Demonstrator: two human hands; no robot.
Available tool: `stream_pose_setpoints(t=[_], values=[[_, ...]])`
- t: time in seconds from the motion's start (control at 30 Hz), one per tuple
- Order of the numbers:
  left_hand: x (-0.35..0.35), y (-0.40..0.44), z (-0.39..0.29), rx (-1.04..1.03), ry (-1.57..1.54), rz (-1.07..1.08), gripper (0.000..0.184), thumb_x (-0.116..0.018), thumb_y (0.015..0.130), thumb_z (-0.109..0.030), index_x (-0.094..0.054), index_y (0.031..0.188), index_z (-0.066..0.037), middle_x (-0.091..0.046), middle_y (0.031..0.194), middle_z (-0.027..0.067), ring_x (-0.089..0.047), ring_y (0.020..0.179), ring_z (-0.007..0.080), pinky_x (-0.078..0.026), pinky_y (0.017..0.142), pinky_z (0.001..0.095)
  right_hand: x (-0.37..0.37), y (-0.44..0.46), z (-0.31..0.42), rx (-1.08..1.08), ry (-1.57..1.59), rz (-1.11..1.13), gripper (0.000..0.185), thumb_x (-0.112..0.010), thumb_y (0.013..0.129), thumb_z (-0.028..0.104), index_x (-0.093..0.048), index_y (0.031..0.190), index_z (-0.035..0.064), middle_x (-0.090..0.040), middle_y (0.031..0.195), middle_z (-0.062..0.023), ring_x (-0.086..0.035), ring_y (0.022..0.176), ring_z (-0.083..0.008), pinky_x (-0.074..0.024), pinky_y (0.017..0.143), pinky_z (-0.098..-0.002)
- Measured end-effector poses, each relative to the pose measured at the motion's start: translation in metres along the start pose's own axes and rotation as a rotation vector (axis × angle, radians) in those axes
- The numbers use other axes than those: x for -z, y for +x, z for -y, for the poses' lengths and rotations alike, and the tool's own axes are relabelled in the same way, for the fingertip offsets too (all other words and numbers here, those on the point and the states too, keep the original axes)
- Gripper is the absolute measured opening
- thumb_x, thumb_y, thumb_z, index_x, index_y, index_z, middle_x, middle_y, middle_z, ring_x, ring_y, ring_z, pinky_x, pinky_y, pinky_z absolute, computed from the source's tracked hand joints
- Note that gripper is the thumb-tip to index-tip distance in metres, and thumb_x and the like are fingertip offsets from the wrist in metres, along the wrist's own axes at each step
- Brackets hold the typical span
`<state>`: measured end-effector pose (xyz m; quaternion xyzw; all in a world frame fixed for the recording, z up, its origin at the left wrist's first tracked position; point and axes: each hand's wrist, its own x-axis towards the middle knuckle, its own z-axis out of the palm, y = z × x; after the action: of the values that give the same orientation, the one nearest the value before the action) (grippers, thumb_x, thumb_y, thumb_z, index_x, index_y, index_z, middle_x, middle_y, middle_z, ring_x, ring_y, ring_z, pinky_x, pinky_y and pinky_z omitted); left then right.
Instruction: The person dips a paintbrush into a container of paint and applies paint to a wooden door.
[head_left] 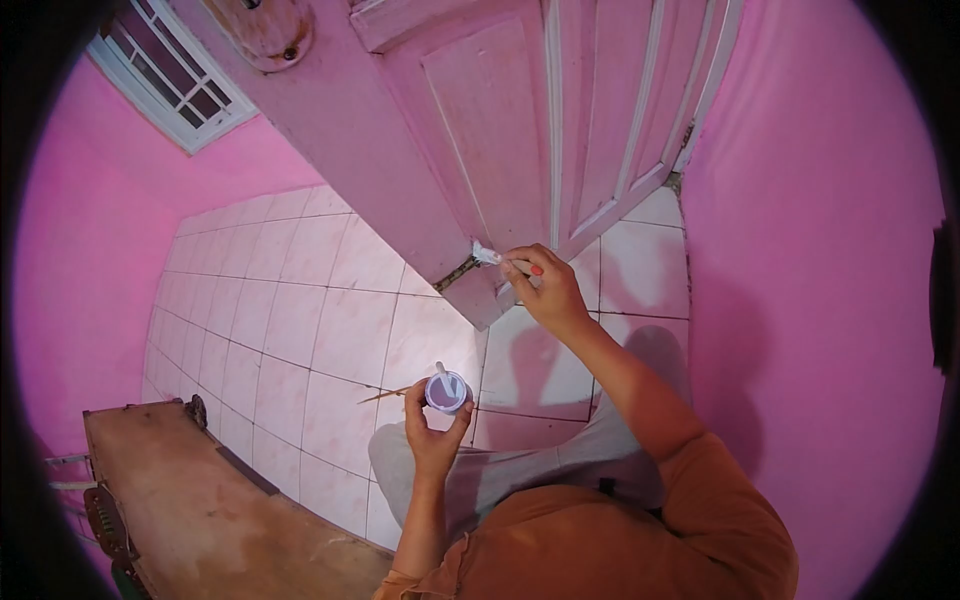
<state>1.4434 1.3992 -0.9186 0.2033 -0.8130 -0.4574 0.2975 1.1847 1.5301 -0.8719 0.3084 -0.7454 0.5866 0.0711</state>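
Note:
My right hand pinches a small paintbrush, its whitish bristles touching the lower part of the pink door. Beside the bristles, a dark, rough gap runs toward the door's edge. Lower down, my left hand is wrapped round a small round cup with pale purple contents. A whitish stick or spatula leans in the cup. Thin brown sticks jut out to the left beside my left hand.
Pale tiles cover the floor. A brown wooden piece of furniture stands at lower left. The pink wall rises at right, and a white-framed window is at upper left. My legs are folded on the floor.

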Motion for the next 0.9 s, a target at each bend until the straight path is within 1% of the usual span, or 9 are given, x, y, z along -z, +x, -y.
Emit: stream_pose_setpoints(t=[0.23, 0.3, 0.43, 0.5, 0.57, 0.63, 0.67, 0.73, 0.9], values=[[-0.001, 0.000, 0.002, -0.002, 0.000, 0.011, 0.066, -0.091, 0.079, -0.011, -0.055, 0.133, 0.001, -0.063, 0.123, 0.0123, -0.062, 0.111, 0.0236, -0.049, 0.098, 0.0364, 0.004, 0.018, 0.021, 0.070, 0.034, -0.020, 0.018, -0.075, 0.097, 0.014, -0.070, 0.111, 0.0052, -0.070, 0.100, -0.0131, -0.071, 0.089, -0.0325, -0.0549, 0.078, -0.0389], [0.000, 0.000, 0.001, -0.001, -0.003, 0.010, 0.066, -0.091, 0.079, -0.011, -0.055, 0.133, 0.001, -0.063, 0.123, 0.0123, -0.062, 0.111, 0.0236, -0.050, 0.098, 0.0363, 0.012, 0.025, 0.039, 0.119, 0.158, -0.094, 0.017, -0.074, 0.097, 0.015, -0.070, 0.110, 0.0046, -0.070, 0.099, -0.0121, -0.070, 0.087, -0.0314, -0.0549, 0.078, -0.0388], [-0.001, 0.002, 0.001, 0.006, -0.006, 0.016, 0.066, -0.092, 0.078, -0.011, -0.055, 0.133, 0.000, -0.063, 0.124, 0.0123, -0.062, 0.111, 0.0236, -0.050, 0.098, 0.0361, 0.020, 0.027, 0.035, 0.148, 0.084, -0.114, 0.017, -0.074, 0.097, 0.015, -0.070, 0.110, 0.0048, -0.069, 0.098, -0.0115, -0.069, 0.086, -0.0306, -0.0547, 0.077, -0.0373], [-0.001, 0.003, 0.000, 0.012, -0.005, 0.015, 0.067, -0.092, 0.078, -0.012, -0.055, 0.133, 0.000, -0.063, 0.124, 0.0121, -0.062, 0.111, 0.0235, -0.050, 0.098, 0.0361, 0.015, 0.021, 0.017, 0.129, 0.032, 0.012, 0.016, -0.074, 0.097, 0.014, -0.070, 0.109, 0.0046, -0.069, 0.097, -0.0116, -0.069, 0.084, -0.0302, -0.0542, 0.076, -0.0363], [0.000, 0.001, -0.003, 0.019, -0.002, 0.019, 0.067, -0.092, 0.078, -0.012, -0.055, 0.133, 0.000, -0.063, 0.124, 0.0119, -0.062, 0.111, 0.0235, -0.050, 0.098, 0.0361, 0.009, 0.015, 0.011, 0.087, 0.027, 0.042, 0.016, -0.075, 0.096, 0.013, -0.070, 0.109, 0.0046, -0.069, 0.097, -0.0120, -0.069, 0.084, -0.0306, -0.0542, 0.076, -0.0365], [0.000, 0.003, -0.007, 0.048, -0.034, 0.035, 0.062, -0.088, 0.082, -0.011, -0.054, 0.133, -0.001, -0.063, 0.122, 0.0096, -0.060, 0.117, 0.0223, -0.045, 0.106, 0.0375, 0.007, 0.023, 0.022, 0.051, 0.023, 0.071, 0.016, -0.075, 0.096, 0.013, -0.070, 0.109, 0.0045, -0.069, 0.096, -0.0124, -0.069, 0.083, -0.0310, -0.0541, 0.075, -0.0366], [0.000, 0.003, -0.003, 0.047, -0.033, 0.033, 0.062, -0.088, 0.082, -0.011, -0.054, 0.133, -0.001, -0.063, 0.122, 0.0096, -0.060, 0.117, 0.0223, -0.045, 0.106, 0.0375, 0.008, 0.029, 0.025, 0.094, 0.017, 0.036, 0.016, -0.075, 0.096, 0.014, -0.070, 0.109, 0.0046, -0.069, 0.096, -0.0125, -0.069, 0.083, -0.0308, -0.0542, 0.075, -0.0368], [0.000, 0.003, 0.002, -0.001, 0.000, 0.012, 0.066, -0.092, 0.078, -0.013, -0.056, 0.132, 0.000, -0.063, 0.123, 0.0116, -0.063, 0.110, 0.0229, -0.051, 0.096, 0.0362, 0.014, 0.043, 0.046, 0.137, 0.010, 0.000, 0.016, -0.074, 0.097, 0.014, -0.070, 0.109, 0.0047, -0.069, 0.096, -0.0127, -0.069, 0.083, -0.0307, -0.0542, 0.075, -0.0370], [-0.001, 0.006, -0.006, -0.012, -0.006, 0.015, 0.065, -0.092, 0.078, -0.012, -0.056, 0.131, 0.000, -0.063, 0.123, 0.0116, -0.063, 0.108, 0.0225, -0.051, 0.095, 0.0358, 0.034, 0.074, 0.101, 0.302, 0.163, -0.284, 0.015, -0.076, 0.096, 0.011, -0.071, 0.108, 0.0054, -0.070, 0.094, -0.0106, -0.068, 0.080, -0.0249, -0.0542, 0.073, -0.0343]])
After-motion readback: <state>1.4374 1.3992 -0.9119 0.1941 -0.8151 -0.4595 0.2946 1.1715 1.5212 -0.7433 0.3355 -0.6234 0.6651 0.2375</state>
